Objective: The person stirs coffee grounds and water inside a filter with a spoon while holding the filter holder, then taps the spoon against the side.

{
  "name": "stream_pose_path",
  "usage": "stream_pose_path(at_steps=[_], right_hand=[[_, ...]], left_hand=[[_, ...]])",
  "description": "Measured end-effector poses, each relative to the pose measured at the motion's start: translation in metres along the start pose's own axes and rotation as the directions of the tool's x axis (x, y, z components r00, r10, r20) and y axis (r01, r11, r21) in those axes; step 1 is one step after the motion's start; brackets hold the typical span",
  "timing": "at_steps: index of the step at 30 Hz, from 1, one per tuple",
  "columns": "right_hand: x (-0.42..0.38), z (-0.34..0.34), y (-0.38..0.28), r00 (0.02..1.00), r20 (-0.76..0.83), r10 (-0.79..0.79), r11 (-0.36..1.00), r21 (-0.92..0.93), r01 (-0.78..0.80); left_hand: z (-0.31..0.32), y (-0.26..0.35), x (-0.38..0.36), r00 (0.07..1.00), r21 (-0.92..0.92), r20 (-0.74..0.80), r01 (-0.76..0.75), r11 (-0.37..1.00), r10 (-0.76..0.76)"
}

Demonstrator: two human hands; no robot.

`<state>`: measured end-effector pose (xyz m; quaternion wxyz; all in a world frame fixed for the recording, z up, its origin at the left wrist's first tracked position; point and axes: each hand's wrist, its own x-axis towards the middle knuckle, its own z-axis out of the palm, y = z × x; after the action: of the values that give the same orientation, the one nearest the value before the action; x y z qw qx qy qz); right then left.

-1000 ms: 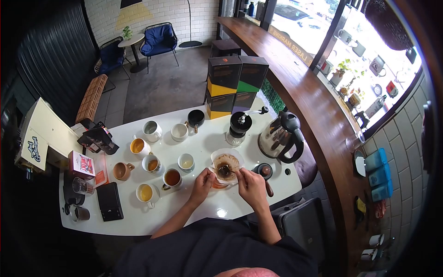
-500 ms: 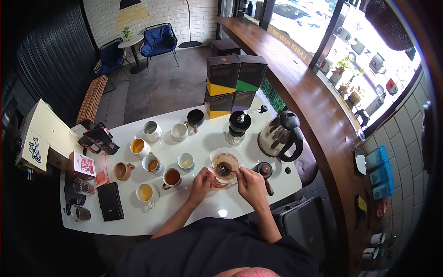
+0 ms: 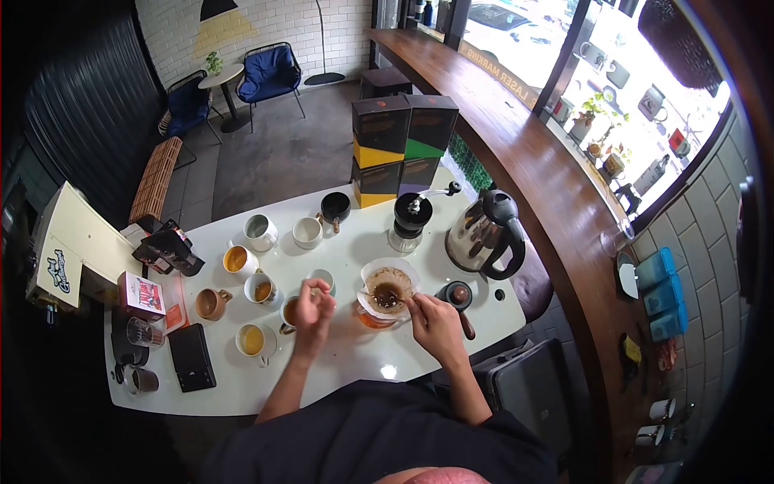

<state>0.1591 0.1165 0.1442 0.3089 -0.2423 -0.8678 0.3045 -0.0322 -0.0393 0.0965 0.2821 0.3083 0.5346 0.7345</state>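
A paper coffee filter (image 3: pixel 403 278) stands opened in a dripper over a glass server (image 3: pixel 372 320) with reddish-brown liquid. Wet grounds cling to the paper, with dark liquid at the bottom. At the filter's right edge, my right hand (image 3: pixel 438 327) pinches the thin handle of what looks like a small spoon (image 3: pixel 401 300), its tip down in the filter. To the left of the filter, my left hand (image 3: pixel 313 319) is raised with nothing in it, fingers loosely apart. It partly covers a cup of brown liquid (image 3: pixel 288 309) and stands just before a white cup (image 3: pixel 322 278).
Several cups, some with coffee, such as a white mug (image 3: pixel 252 339), stand left. A hand grinder (image 3: pixel 409 214) and a steel kettle (image 3: pixel 476 242) are behind. A wooden-handled tool (image 3: pixel 457 297) lies right. Stacked boxes (image 3: pixel 387 145) stand at the back; a black scale (image 3: pixel 192 356) lies left.
My left hand has let go of the filter's left edge and moved left and up, its fingers opening. My right hand stays at the filter. The view has shifted slightly.
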Motion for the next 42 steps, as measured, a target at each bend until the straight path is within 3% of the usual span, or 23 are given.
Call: stream_pose_path(at_steps=[1,3,4,5,6,7,8,11,12,13,15,16,18,19,28,35,40,41,42], right_hand=[[0.0,0.0,0.0,1.0,-0.001,0.006,1.0,0.0,-0.006],[0.0,0.0,-0.001,1.0,0.014,0.01,1.0,-0.011,-0.009],[0.0,0.001,-0.001,1.0,0.017,0.018,1.0,-0.011,-0.018],[0.001,0.002,-0.002,0.999,0.021,0.028,1.0,-0.001,-0.028],[0.001,0.002,-0.003,0.999,0.027,0.034,0.999,0.007,-0.034],[0.001,0.002,-0.002,0.999,0.03,0.034,0.999,0.002,-0.035],[0.002,0.002,-0.001,0.997,0.078,0.025,0.999,-0.031,-0.023],[0.002,0.003,-0.001,0.995,0.096,-0.004,0.999,-0.04,0.008],[0.002,0.002,-0.001,0.997,0.078,-0.022,1.0,-0.009,0.023],[0.002,0.0,-0.001,0.997,0.074,-0.025,1.0,-0.013,0.026],[0.001,-0.001,0.0,0.996,0.093,-0.004,1.0,0.002,0.004],[0.0,-0.001,-0.001,0.996,0.093,0.002,1.0,0.006,-0.002],[-0.002,-0.001,-0.001,0.996,0.095,0.004,1.0,0.009,-0.005],[-0.003,-0.001,-0.001,0.995,0.096,0.016,1.0,0.01,-0.017],[-0.003,-0.002,0.0,0.996,0.086,-0.014,1.0,-0.007,0.015],[-0.007,-0.005,-0.001,0.993,0.117,0.001,0.999,-0.038,0.003],[-0.006,-0.005,0.001,0.991,0.134,0.0,0.998,-0.056,0.007],[-0.007,-0.006,0.001,0.99,0.141,0.007,0.998,-0.056,0.001],[-0.008,-0.006,0.0,0.99,0.14,0.009,0.998,-0.06,-0.001]], left_hand=[[-0.002,0.029,0.001,0.991,-0.021,0.097,-0.088,0.996,0.09],[0.014,0.11,-0.017,0.982,-0.092,0.102,-0.149,0.985,0.158],[0.015,0.125,-0.034,0.884,-0.31,0.179,-0.367,0.877,0.433],[0.016,0.142,-0.017,0.409,-0.709,0.415,-0.414,0.57,0.813],[0.026,0.171,-0.024,0.16,-0.794,0.429,-0.402,0.455,0.889],[0.029,0.188,-0.015,-0.146,-0.873,0.461,-0.251,0.417,0.875],[0.036,0.217,-0.015,-0.336,-0.814,0.576,-0.149,0.562,0.745],[0.045,0.224,-0.029,-0.403,-0.785,0.6,-0.134,0.604,0.691],[0.047,0.233,-0.024,-0.527,-0.805,0.571,-0.211,0.554,0.629],[0.05,0.24,-0.024,-0.532,-0.807,0.568,-0.211,0.552,0.628],[0.057,0.252,-0.026,-0.387,-0.749,0.657,-0.237,0.619,0.647],[0.057,0.26,-0.029,-0.384,-0.746,0.659,-0.233,0.624,0.646],[0.058,0.269,-0.035,-0.465,-0.761,0.648,-0.397,0.513,0.603],[0.054,0.259,-0.031,-0.461,-0.762,0.647,-0.388,0.518,0.607],[0.052,0.171,-0.05,-0.613,-0.906,0.358,-0.045,0.422,0.704],[0.067,0.081,-0.079,-0.648,-0.944,0.065,0.207,0.257,0.759],[0.085,0.078,-0.071,-0.649,-0.918,-0.103,0.355,0.179,0.754],[0.089,0.084,-0.063,-0.675,-0.824,-0.133,-0.331,-0.459,0.725],[0.094,0.089,-0.054,-0.708,0.006,-0.117,-0.702,-0.713,0.696]])
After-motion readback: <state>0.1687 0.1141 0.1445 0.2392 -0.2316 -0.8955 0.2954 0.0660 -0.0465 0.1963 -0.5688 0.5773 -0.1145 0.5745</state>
